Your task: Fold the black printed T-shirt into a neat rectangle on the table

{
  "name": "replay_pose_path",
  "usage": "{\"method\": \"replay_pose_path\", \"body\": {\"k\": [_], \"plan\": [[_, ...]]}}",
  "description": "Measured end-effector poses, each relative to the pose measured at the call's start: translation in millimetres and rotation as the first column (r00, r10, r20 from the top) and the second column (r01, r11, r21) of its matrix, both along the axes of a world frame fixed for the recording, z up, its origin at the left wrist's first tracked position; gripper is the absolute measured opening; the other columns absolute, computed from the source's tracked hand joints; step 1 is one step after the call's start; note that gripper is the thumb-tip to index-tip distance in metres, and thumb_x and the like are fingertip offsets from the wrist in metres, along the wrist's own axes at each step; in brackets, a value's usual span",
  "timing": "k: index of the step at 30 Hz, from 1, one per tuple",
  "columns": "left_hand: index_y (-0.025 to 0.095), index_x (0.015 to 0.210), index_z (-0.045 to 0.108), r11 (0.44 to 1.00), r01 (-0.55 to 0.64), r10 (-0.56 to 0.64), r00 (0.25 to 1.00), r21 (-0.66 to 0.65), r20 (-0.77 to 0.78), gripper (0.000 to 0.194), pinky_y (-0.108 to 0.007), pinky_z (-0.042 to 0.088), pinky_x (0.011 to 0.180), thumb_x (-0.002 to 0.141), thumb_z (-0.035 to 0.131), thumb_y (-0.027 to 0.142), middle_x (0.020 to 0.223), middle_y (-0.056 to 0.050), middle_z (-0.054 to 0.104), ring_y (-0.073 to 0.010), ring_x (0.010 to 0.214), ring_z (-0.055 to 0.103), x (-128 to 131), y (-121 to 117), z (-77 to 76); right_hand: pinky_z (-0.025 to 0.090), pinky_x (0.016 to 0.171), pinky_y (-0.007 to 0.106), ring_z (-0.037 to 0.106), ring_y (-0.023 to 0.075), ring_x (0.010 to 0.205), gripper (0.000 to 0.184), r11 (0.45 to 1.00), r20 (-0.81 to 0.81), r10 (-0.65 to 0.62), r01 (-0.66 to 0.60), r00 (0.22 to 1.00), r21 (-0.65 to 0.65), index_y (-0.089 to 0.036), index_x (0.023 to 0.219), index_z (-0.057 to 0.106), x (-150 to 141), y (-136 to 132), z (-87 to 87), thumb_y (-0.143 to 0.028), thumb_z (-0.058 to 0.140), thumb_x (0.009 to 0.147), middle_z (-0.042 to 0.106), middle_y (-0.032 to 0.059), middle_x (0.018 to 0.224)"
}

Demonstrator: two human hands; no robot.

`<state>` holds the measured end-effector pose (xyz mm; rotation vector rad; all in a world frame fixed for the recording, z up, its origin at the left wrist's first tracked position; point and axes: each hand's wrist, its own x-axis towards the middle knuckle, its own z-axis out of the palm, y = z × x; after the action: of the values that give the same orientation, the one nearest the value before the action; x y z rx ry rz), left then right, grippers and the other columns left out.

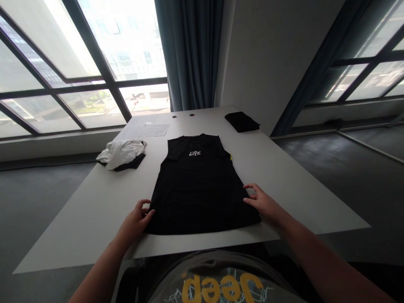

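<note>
A black T-shirt [198,189] lies flat on the white table, collar at the far end and hem towards me. White lettering [195,153] shows on its upper chest, and its sleeves lie folded in over the body. At the shirt's lower left edge is my left hand [136,219], thumb and index finger apart and touching the fabric. My right hand [260,203] is at the lower right edge, fingers spread, with the fingertips at the cloth. Neither hand visibly grips it. A bit of yellow [231,158] peeks out by the right sleeve.
On the table's left side, a crumpled white garment [123,152] rests on a black cloth [131,163]. A folded black garment [242,121] sits at the far right. Sheets of paper [154,129] lie near the far left, by two round holes in the tabletop [221,113]. Windows and a blue curtain [192,54] stand behind.
</note>
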<state>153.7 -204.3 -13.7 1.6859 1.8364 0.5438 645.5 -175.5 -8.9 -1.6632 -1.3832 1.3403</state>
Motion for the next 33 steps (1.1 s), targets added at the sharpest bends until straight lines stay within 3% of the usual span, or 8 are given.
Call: {"method": "replay_pose_path", "body": {"k": [3,8,14,20,23,26,29,33], "plan": [[0.027,0.119,0.057,0.996,0.053,-0.054,0.998,-0.069,-0.017,0.048,-0.032,0.046,0.069,0.084,0.054,0.060,0.086,0.001,0.073,-0.0197,0.069,0.063,-3.9,-2.6,5.5,0.048,0.065,0.029,0.064,0.0178,0.072,0.048,0.985,-0.074,0.135,-0.142,0.988,-0.093,-0.019,0.116,0.065,12.5,-5.6,0.9,-0.046,0.069,0.076,0.070,0.0005,0.083],[0.025,0.106,0.066,0.980,0.107,-0.120,0.991,-0.168,-0.064,0.043,-0.029,0.040,0.064,0.079,0.058,0.057,0.068,0.004,0.058,-0.0177,0.063,0.054,-8.2,-3.3,11.9,0.045,0.057,0.025,0.057,0.0145,0.065,0.033,0.956,0.196,0.286,-0.267,0.938,-0.118,-0.017,0.097,0.075,28.2,-6.1,-2.3,-0.042,0.069,0.076,0.067,0.0019,0.078],[0.024,0.106,0.064,0.959,0.143,-0.178,0.975,-0.245,-0.130,0.039,-0.028,0.033,0.060,0.081,0.058,0.053,0.061,0.007,0.050,-0.0158,0.058,0.045,-8.0,-5.5,10.5,0.039,0.041,0.020,0.053,0.0108,0.049,0.021,0.939,0.396,0.339,-0.284,0.853,-0.194,-0.020,0.097,0.068,19.2,-7.5,4.3,-0.034,0.065,0.082,0.058,-0.0023,0.070],[0.024,0.101,0.061,0.945,0.173,-0.214,0.968,-0.276,-0.127,0.031,-0.028,0.036,0.062,0.082,0.056,0.049,0.063,0.006,0.056,-0.0168,0.061,0.052,-7.8,-12.2,13.7,0.037,0.045,0.021,0.054,0.0115,0.046,0.012,0.910,0.475,0.406,-0.299,0.780,-0.287,-0.020,0.093,0.061,25.3,-6.9,7.2,-0.031,0.062,0.087,0.058,-0.0047,0.061],[0.025,0.101,0.062,0.923,0.212,-0.270,0.952,-0.321,-0.145,0.032,-0.028,0.037,0.062,0.082,0.058,0.051,0.064,0.005,0.059,-0.0178,0.062,0.055,-10.8,-11.9,21.3,0.038,0.054,0.024,0.060,0.0147,0.058,0.009,0.894,0.609,0.445,-0.367,0.656,-0.258,-0.021,0.084,0.065,34.9,-3.8,13.8,-0.028,0.068,0.082,0.065,-0.0009,0.066],[0.026,0.099,0.065,0.932,0.224,-0.292,0.930,-0.286,-0.223,0.035,-0.030,0.039,0.064,0.087,0.055,0.057,0.069,0.002,0.065,-0.0205,0.068,0.061,-11.2,-2.3,32.0,0.040,0.064,0.028,0.063,0.0186,0.071,0.010,0.894,0.740,0.383,-0.422,0.552,-0.148,-0.022,0.080,0.069,37.5,2.8,22.9,-0.032,0.069,0.083,0.070,0.0027,0.076],[0.026,0.103,0.065,0.969,0.186,-0.230,0.922,-0.163,-0.312,0.039,-0.033,0.046,0.072,0.096,0.044,0.058,0.085,-0.003,0.073,-0.0240,0.080,0.068,-3.7,16.8,37.9,0.046,0.073,0.032,0.066,0.0213,0.080,0.024,0.907,0.801,0.228,-0.419,0.553,0.031,-0.022,0.090,0.072,26.2,11.6,24.7,-0.039,0.056,0.094,0.073,0.0067,0.088],[0.023,0.122,0.065,0.968,0.242,-0.185,0.873,0.072,-0.451,0.037,-0.042,0.050,0.100,0.095,0.052,0.045,0.130,-0.012,0.069,-0.0299,0.117,0.066,16.4,44.1,25.5,0.044,0.107,0.044,0.059,0.0328,0.124,0.033,0.849,0.899,-0.007,-0.473,0.438,0.237,-0.020,0.114,0.075,-2.3,20.8,7.5,-0.039,0.060,0.093,0.068,0.0167,0.128]]}}
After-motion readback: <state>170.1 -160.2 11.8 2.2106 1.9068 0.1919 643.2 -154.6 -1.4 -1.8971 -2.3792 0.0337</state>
